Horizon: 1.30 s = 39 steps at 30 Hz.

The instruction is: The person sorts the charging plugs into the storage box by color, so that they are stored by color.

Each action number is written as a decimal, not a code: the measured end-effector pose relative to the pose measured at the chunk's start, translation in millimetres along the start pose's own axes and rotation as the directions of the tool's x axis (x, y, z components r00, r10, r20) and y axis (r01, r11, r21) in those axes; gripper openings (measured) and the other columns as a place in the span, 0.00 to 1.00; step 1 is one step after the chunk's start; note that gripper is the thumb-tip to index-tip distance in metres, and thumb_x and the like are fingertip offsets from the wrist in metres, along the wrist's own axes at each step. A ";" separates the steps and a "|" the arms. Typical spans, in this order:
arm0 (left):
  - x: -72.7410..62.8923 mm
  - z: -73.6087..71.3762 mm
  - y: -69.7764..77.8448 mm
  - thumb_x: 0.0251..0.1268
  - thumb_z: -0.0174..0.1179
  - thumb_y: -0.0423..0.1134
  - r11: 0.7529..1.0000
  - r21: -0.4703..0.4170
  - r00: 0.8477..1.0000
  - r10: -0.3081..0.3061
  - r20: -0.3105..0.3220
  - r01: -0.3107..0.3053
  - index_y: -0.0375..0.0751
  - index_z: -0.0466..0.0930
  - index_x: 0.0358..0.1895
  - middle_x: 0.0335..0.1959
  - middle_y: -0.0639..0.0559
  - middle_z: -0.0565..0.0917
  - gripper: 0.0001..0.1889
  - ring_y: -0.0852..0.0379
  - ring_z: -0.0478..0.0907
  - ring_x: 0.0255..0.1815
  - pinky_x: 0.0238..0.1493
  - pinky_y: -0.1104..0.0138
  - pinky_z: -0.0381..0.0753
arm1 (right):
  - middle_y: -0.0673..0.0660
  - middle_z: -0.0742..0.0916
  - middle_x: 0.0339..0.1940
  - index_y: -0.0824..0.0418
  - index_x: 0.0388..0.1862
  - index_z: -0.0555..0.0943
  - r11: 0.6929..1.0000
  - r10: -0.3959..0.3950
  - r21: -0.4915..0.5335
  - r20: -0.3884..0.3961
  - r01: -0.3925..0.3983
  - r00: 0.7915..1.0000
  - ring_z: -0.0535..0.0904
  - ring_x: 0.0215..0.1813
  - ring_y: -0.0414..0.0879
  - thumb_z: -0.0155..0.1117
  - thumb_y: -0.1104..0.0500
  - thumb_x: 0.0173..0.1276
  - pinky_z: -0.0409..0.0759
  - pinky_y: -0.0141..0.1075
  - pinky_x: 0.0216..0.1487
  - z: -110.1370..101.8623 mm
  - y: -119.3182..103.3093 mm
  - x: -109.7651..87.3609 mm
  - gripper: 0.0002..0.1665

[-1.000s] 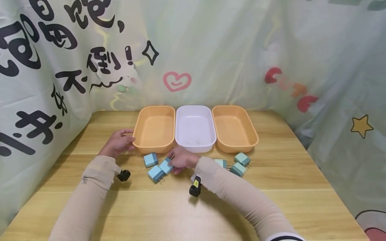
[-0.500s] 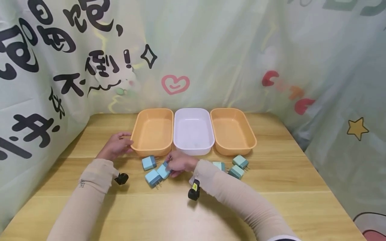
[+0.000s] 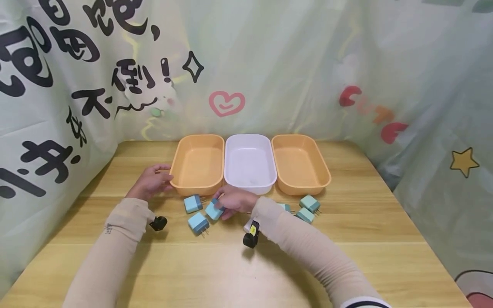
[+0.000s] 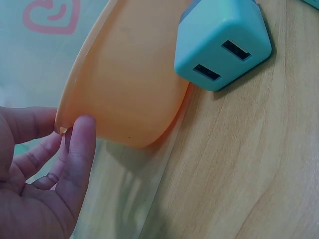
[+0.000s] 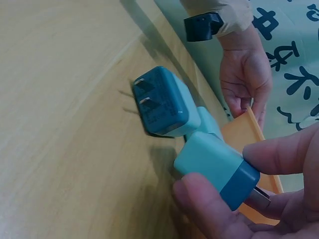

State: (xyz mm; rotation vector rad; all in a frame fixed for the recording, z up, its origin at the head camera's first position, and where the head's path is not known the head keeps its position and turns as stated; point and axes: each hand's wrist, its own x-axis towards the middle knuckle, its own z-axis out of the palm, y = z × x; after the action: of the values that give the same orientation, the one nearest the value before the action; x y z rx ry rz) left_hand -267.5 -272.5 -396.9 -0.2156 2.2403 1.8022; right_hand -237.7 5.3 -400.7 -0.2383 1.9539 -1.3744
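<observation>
My left hand (image 3: 152, 182) pinches the near left corner of the left orange bin (image 3: 198, 164); in the left wrist view the thumb and fingers meet at the bin's rim (image 4: 75, 79). With thumb and fingers my right hand (image 3: 236, 199) grips a light-blue charger plug (image 3: 213, 210) in front of that bin. The right wrist view shows this plug (image 5: 212, 159) with its dark-blue end and metal prong towards the palm. Two more blue charger plugs lie just left of it, one nearer the bin (image 3: 192, 204) and one nearer me (image 3: 198, 223).
A white bin (image 3: 250, 164) and a second orange bin (image 3: 300, 164) stand in a row beside the left one. Several greenish charger plugs (image 3: 310, 202) lie before the right bin, partly behind my right sleeve (image 3: 292, 231). A printed curtain (image 3: 277, 72) hangs behind the table.
My right hand has drawn its charger plug slightly away from the plug beside it, so a gap shows between them. The left hand keeps its hold on the orange bin.
</observation>
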 end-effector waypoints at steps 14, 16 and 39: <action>-0.4 0.4 1.7 0.71 0.52 0.30 1.000 -0.005 1.000 -0.007 -0.001 0.007 0.30 0.55 0.72 0.49 0.37 0.74 0.28 0.59 0.81 0.34 0.45 0.63 0.85 | 0.63 0.78 0.46 0.71 0.53 0.72 0.997 -0.061 0.051 0.054 0.059 0.997 0.79 0.43 0.52 0.56 0.73 0.66 0.86 0.41 0.43 -8.1 -15.7 -0.6 0.16; -0.9 0.7 1.1 0.72 0.52 0.30 1.000 -0.012 1.000 -0.005 0.002 0.005 0.30 0.54 0.72 0.51 0.36 0.74 0.29 0.59 0.80 0.34 0.45 0.63 0.85 | 0.63 0.77 0.46 0.71 0.54 0.72 0.997 -0.068 0.048 0.066 0.065 0.996 0.79 0.43 0.52 0.55 0.73 0.66 0.86 0.40 0.42 -9.7 -18.0 -0.9 0.17; -0.4 -1.4 -0.7 0.72 0.51 0.30 1.000 -0.027 1.000 -0.009 -0.007 0.009 0.31 0.56 0.72 0.52 0.34 0.72 0.27 0.59 0.81 0.34 0.42 0.66 0.85 | 0.64 0.79 0.46 0.67 0.58 0.72 0.991 -0.046 0.130 0.070 0.036 0.996 0.80 0.40 0.51 0.53 0.70 0.70 0.78 0.49 0.58 -23.0 -44.9 7.3 0.17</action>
State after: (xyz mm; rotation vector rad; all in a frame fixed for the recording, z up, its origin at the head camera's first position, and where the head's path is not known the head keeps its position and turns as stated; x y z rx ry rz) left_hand -267.0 -273.9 -397.2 -0.2363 2.2176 1.8304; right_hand -268.9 0.0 -360.8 -0.2653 1.8023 -1.4909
